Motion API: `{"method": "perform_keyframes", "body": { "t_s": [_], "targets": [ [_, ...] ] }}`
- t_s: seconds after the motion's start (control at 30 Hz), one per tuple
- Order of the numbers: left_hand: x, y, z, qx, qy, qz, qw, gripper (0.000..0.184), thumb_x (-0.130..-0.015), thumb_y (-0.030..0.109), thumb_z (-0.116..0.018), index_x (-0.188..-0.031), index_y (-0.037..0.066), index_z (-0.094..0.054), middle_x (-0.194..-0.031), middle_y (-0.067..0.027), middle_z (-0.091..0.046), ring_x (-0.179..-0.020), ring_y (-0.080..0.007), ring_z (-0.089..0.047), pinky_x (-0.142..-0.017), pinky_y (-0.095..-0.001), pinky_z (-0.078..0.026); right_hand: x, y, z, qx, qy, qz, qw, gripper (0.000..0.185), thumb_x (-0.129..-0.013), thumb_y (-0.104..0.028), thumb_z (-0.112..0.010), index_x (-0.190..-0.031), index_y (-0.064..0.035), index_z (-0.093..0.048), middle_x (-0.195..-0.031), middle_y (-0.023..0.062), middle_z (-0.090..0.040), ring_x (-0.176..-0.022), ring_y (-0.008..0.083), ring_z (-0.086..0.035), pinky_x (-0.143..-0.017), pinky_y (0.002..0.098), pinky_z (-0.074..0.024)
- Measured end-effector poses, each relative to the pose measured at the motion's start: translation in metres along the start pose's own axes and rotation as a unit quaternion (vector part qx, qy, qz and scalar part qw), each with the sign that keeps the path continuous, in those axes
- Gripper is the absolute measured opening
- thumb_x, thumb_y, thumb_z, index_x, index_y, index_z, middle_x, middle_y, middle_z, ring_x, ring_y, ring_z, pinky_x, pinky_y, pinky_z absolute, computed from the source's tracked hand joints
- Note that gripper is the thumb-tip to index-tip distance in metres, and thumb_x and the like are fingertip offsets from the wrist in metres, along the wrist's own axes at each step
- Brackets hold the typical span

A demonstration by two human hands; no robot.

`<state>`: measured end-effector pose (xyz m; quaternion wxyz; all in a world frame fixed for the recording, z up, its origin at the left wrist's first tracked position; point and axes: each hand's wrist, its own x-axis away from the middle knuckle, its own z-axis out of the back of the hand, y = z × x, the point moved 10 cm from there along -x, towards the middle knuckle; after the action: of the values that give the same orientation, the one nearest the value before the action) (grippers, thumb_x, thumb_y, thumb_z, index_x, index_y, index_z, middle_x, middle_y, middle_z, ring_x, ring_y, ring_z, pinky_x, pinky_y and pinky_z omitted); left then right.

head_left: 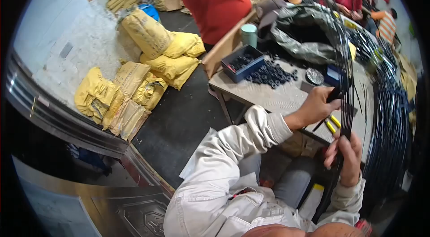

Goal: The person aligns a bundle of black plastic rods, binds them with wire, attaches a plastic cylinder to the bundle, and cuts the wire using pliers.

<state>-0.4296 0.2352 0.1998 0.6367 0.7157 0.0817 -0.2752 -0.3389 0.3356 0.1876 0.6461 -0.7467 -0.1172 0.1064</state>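
Note:
A bundle of long, thin black strips (347, 116) runs upright in front of me, from the far side of the table down past its front edge. My left hand (315, 105) is closed at the bundle's left side, its fingers wrapped around a dark part beside the strips. Lower down, my right hand (348, 155) has its thumb and fingers closed around the same bundle. Just left of the strips, between my hands, lie yellow handles (332, 124) of a tool. What the tool's head looks like is hidden.
The table (277, 96) carries a blue bin (242, 63), loose small black rings (272, 74), a green canister (248, 35) and a black plastic bag (304, 42). More black strips (392, 125) hang at the right. Yellow sacks (145, 35) stand left; a person in red (215, 6) stands beyond.

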Motion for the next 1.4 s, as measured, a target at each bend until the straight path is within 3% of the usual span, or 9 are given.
{"method": "perform_keyframes", "body": {
  "t_s": [0.1, 0.3, 0.4, 0.6, 0.7, 0.8, 0.9, 1.1, 1.4],
  "targets": [
    [0.031, -0.057, -0.024, 0.030, -0.116, 0.166, 0.979, 0.018, -0.083, 0.015, -0.063, -0.093, 0.000, -0.065, -0.074, 0.0001, -0.063, -0.069, -0.0044, -0.054, -0.061, -0.0221, -0.044, -0.002, -0.020, 0.012, -0.007, 0.045, 0.028, 0.999, 0.021, -0.093, -0.017, -0.041, -0.101, 0.0021, -0.046, -0.062, 0.0118, -0.057, -0.040, 0.0143, -0.054, -0.037, 0.0202, -0.0427],
    [0.022, -0.100, -0.032, -0.227, -0.233, 0.015, 0.945, 0.017, -0.082, 0.015, -0.063, -0.095, 0.005, -0.066, -0.083, -0.0097, -0.067, -0.075, -0.0108, -0.062, -0.066, -0.0270, -0.049, 0.017, -0.003, 0.019, -0.047, -0.039, 0.003, 0.998, 0.021, -0.090, -0.012, -0.043, -0.101, 0.0054, -0.047, -0.071, 0.0192, -0.062, -0.051, 0.0225, -0.061, -0.049, 0.0288, -0.0502],
    [-0.038, -0.101, -0.020, -0.332, -0.206, -0.098, 0.915, 0.019, -0.079, 0.016, -0.065, -0.097, 0.010, -0.065, -0.089, -0.0121, -0.066, -0.082, -0.0265, -0.064, -0.072, -0.0302, -0.050, 0.023, 0.038, 0.027, -0.031, -0.035, 0.016, 0.999, 0.015, -0.091, -0.003, -0.040, -0.100, 0.0059, -0.047, -0.079, 0.0206, -0.063, -0.064, 0.0251, -0.066, -0.057, 0.0301, -0.0535],
    [-0.073, -0.161, -0.027, -0.586, -0.264, -0.191, 0.742, 0.019, -0.084, 0.017, -0.052, -0.099, 0.010, -0.061, -0.100, -0.0071, -0.063, -0.101, -0.0265, -0.057, -0.086, -0.0386, -0.045, 0.017, 0.142, 0.029, -0.069, -0.011, 0.034, 0.997, 0.017, -0.094, -0.008, -0.040, -0.105, 0.0043, -0.047, -0.084, 0.0155, -0.063, -0.073, 0.0211, -0.066, -0.063, 0.0295, -0.0545],
    [-0.039, -0.131, -0.037, -0.592, -0.336, -0.164, 0.714, 0.041, -0.085, 0.009, -0.044, -0.125, 0.007, -0.046, -0.127, -0.0125, -0.050, -0.120, -0.0270, -0.046, -0.099, -0.0394, -0.035, 0.016, 0.158, 0.018, -0.085, -0.039, 0.038, 0.995, 0.017, -0.095, -0.007, -0.038, -0.105, 0.0044, -0.045, -0.085, 0.0169, -0.062, -0.072, 0.0221, -0.066, -0.064, 0.0302, -0.0548],
    [-0.005, -0.103, -0.023, -0.598, -0.342, -0.203, 0.695, 0.066, -0.080, 0.029, -0.056, -0.136, 0.006, -0.032, -0.137, -0.0170, -0.037, -0.127, -0.0287, -0.037, -0.104, -0.0429, -0.027, 0.013, 0.179, 0.009, -0.097, -0.057, 0.036, 0.993, 0.016, -0.095, -0.005, -0.037, -0.105, 0.0043, -0.044, -0.085, 0.0182, -0.062, -0.074, 0.0233, -0.066, -0.066, 0.0312, -0.0549],
    [0.030, -0.087, 0.001, -0.619, -0.461, -0.001, 0.635, 0.115, -0.055, 0.063, -0.068, -0.141, 0.005, -0.018, -0.145, -0.0208, -0.018, -0.136, -0.0313, -0.015, -0.108, -0.0500, -0.011, 0.015, 0.199, 0.002, -0.099, -0.061, 0.034, 0.993, 0.015, -0.095, -0.005, -0.038, -0.104, 0.0032, -0.045, -0.088, 0.0180, -0.062, -0.077, 0.0236, -0.065, -0.070, 0.0330, -0.0542],
    [0.078, -0.090, -0.003, -0.495, -0.404, -0.056, 0.767, 0.117, -0.056, 0.069, -0.065, -0.143, 0.009, -0.014, -0.147, -0.0216, -0.009, -0.137, -0.0327, -0.011, -0.109, -0.0468, -0.008, 0.004, 0.252, -0.014, -0.074, -0.084, 0.031, 0.993, 0.013, -0.095, -0.006, -0.040, -0.101, 0.0018, -0.049, -0.093, 0.0133, -0.063, -0.087, 0.0217, -0.063, -0.082, 0.0330, -0.0494],
    [0.079, -0.099, -0.028, -0.491, -0.302, -0.158, 0.802, 0.090, -0.076, 0.063, -0.051, -0.135, -0.002, -0.030, -0.141, -0.0173, -0.030, -0.130, -0.0330, -0.030, -0.103, -0.0375, -0.031, -0.030, 0.266, 0.030, 0.098, -0.015, 0.099, 0.990, 0.017, -0.087, 0.000, -0.051, -0.105, -0.0010, -0.051, -0.097, 0.0086, -0.057, -0.094, 0.0184, -0.053, -0.085, 0.0297, -0.0422]
  ]
}}
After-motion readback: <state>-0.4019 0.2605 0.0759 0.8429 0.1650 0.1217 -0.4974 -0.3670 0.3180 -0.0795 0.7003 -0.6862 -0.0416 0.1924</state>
